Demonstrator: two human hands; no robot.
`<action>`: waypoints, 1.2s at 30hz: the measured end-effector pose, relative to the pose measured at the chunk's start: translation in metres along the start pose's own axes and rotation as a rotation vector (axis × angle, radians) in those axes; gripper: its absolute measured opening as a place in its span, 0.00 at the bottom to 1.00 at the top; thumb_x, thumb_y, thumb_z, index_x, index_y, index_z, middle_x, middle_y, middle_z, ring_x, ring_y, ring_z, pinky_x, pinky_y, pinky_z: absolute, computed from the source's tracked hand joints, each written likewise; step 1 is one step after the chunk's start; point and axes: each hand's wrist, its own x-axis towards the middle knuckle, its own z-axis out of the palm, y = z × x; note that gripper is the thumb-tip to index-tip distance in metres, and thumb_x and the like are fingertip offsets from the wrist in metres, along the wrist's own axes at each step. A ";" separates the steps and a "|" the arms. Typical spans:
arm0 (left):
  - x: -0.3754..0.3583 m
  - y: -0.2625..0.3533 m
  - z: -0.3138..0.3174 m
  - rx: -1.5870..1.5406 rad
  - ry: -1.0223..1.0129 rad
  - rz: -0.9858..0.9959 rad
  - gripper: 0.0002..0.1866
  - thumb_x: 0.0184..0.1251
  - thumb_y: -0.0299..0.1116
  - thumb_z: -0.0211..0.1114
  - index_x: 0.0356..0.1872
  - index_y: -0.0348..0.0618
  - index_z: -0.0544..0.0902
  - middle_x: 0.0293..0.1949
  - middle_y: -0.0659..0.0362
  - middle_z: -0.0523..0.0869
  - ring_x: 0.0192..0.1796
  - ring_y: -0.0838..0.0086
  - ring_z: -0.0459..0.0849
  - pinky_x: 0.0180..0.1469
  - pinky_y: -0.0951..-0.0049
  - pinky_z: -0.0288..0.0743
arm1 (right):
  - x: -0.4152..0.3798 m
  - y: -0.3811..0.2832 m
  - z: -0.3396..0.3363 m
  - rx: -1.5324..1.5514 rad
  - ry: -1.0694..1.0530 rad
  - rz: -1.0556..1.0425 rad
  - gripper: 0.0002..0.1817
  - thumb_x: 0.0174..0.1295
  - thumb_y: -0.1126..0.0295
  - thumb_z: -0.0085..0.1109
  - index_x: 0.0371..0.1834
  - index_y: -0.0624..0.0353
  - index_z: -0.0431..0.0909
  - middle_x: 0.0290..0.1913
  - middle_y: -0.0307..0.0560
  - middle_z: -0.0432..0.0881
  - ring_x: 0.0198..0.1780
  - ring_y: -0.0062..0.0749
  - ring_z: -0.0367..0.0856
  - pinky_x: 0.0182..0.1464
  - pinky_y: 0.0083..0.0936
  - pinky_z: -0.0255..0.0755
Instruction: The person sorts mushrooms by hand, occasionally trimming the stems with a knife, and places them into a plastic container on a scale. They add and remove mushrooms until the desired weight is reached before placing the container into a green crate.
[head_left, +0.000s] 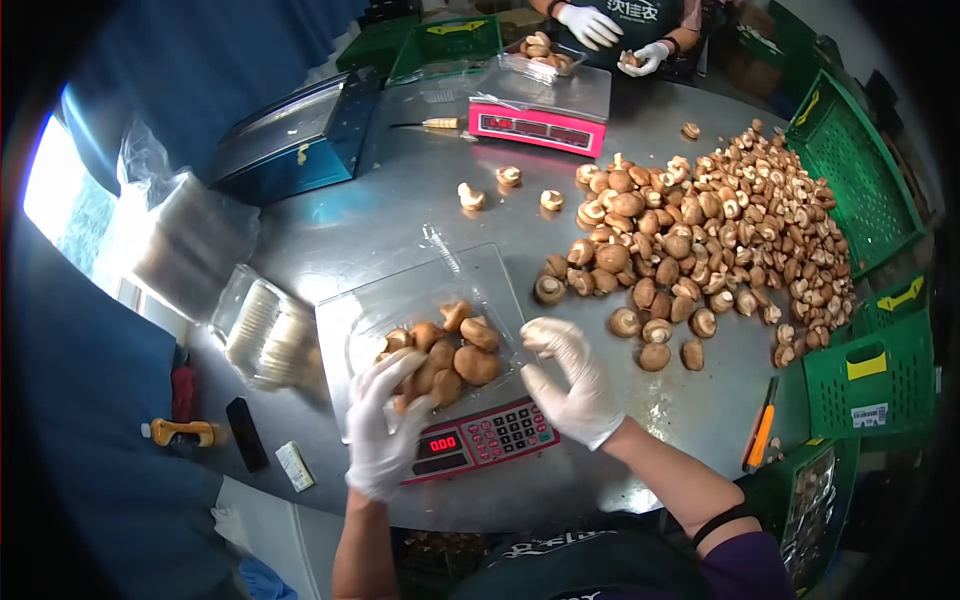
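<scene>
A clear plastic tray (505, 350) holding several brown mushrooms (477, 365) rests on the pan of a pink weighing scale (500, 432), whose red display reads 0.00. My left hand (380, 430), in a white glove, is at the tray's left side. Its thumb and fingers are apart, and the fingertips reach over the mushrooms at that end; whether they touch is hard to tell. To the right of the tray is my gloved right hand (578, 385), with fingers and thumb apart and nothing between them.
A large pile of mushrooms (700, 230) lies on the metal table (400, 205), beside green crates (850, 170). Stacked clear trays (265, 330) stand left. An orange cutter (762, 425) lies right. Across the table, a co-worker's gloved hands (590, 25) are behind another pink scale (540, 125).
</scene>
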 end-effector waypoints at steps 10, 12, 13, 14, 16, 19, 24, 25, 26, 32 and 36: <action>-0.162 -0.012 -0.119 0.634 -0.741 -0.537 0.29 0.59 0.37 0.73 0.63 0.43 0.78 0.57 0.46 0.82 0.57 0.50 0.80 0.61 0.56 0.75 | -0.015 0.123 -0.099 -1.128 -0.314 0.308 0.23 0.55 0.64 0.71 0.55 0.51 0.79 0.52 0.49 0.78 0.55 0.48 0.77 0.57 0.46 0.71; -0.173 -0.018 -0.127 0.562 -0.476 -0.461 0.27 0.63 0.34 0.71 0.63 0.42 0.77 0.57 0.47 0.82 0.56 0.52 0.81 0.59 0.58 0.76 | -0.019 0.140 -0.095 -1.179 -0.302 0.253 0.27 0.54 0.64 0.72 0.58 0.52 0.76 0.52 0.50 0.78 0.55 0.48 0.76 0.57 0.45 0.70; -0.170 -0.011 -0.130 0.450 -0.387 -0.494 0.26 0.63 0.33 0.70 0.63 0.41 0.78 0.56 0.48 0.83 0.55 0.55 0.82 0.58 0.60 0.77 | -0.020 0.152 -0.096 -1.169 -0.271 0.242 0.28 0.54 0.65 0.71 0.59 0.52 0.75 0.52 0.50 0.77 0.56 0.49 0.76 0.57 0.44 0.70; -0.162 -0.006 -0.128 0.334 -0.295 -0.511 0.25 0.63 0.31 0.70 0.62 0.40 0.78 0.55 0.49 0.83 0.54 0.57 0.82 0.57 0.62 0.77 | -0.019 0.163 -0.098 -1.142 -0.250 0.239 0.26 0.54 0.67 0.71 0.58 0.53 0.76 0.52 0.51 0.77 0.55 0.49 0.76 0.57 0.45 0.70; -0.145 -0.002 -0.127 0.246 -0.164 -0.497 0.23 0.63 0.28 0.69 0.60 0.38 0.80 0.54 0.50 0.84 0.53 0.62 0.83 0.56 0.66 0.77 | -0.017 0.155 -0.095 -0.909 -0.152 0.258 0.22 0.58 0.72 0.68 0.57 0.58 0.78 0.52 0.51 0.77 0.55 0.49 0.76 0.59 0.40 0.72; -0.120 -0.006 -0.123 0.289 -0.059 -0.424 0.21 0.62 0.24 0.68 0.58 0.37 0.81 0.52 0.51 0.84 0.52 0.65 0.84 0.55 0.69 0.77 | -0.005 0.120 -0.084 -0.514 -0.050 0.283 0.21 0.61 0.74 0.65 0.59 0.60 0.80 0.52 0.48 0.77 0.55 0.42 0.77 0.59 0.32 0.74; -0.041 -0.017 -0.070 0.094 0.117 -0.123 0.21 0.63 0.24 0.67 0.58 0.37 0.81 0.53 0.49 0.84 0.52 0.63 0.85 0.56 0.68 0.78 | 0.033 0.022 -0.030 0.191 -0.085 0.277 0.26 0.67 0.77 0.60 0.69 0.59 0.71 0.66 0.48 0.75 0.67 0.31 0.72 0.67 0.27 0.70; -0.024 -0.017 -0.054 0.114 0.125 -0.041 0.23 0.63 0.26 0.68 0.61 0.38 0.79 0.56 0.47 0.83 0.57 0.58 0.83 0.60 0.64 0.76 | 0.038 0.007 -0.015 0.205 -0.080 0.267 0.22 0.67 0.75 0.62 0.64 0.58 0.74 0.64 0.47 0.77 0.63 0.29 0.76 0.64 0.26 0.71; -0.008 -0.017 -0.038 0.155 0.093 0.022 0.27 0.63 0.29 0.69 0.65 0.41 0.76 0.63 0.44 0.79 0.65 0.52 0.78 0.66 0.58 0.71 | 0.046 -0.012 -0.002 0.165 -0.103 0.282 0.19 0.68 0.71 0.63 0.61 0.58 0.76 0.55 0.43 0.82 0.57 0.28 0.79 0.60 0.26 0.73; 0.017 -0.030 0.025 0.361 0.033 0.220 0.38 0.58 0.39 0.75 0.69 0.36 0.72 0.69 0.40 0.71 0.69 0.44 0.71 0.72 0.49 0.62 | 0.060 0.015 0.056 -0.458 -0.105 -0.167 0.15 0.62 0.64 0.65 0.50 0.52 0.85 0.52 0.50 0.81 0.55 0.48 0.74 0.60 0.41 0.69; 0.010 -0.032 0.024 0.438 -0.003 0.101 0.38 0.60 0.42 0.73 0.69 0.37 0.72 0.69 0.40 0.71 0.70 0.44 0.69 0.73 0.48 0.61 | 0.057 0.020 0.062 -0.566 -0.087 -0.216 0.15 0.64 0.62 0.63 0.53 0.50 0.86 0.59 0.50 0.76 0.62 0.51 0.70 0.62 0.44 0.66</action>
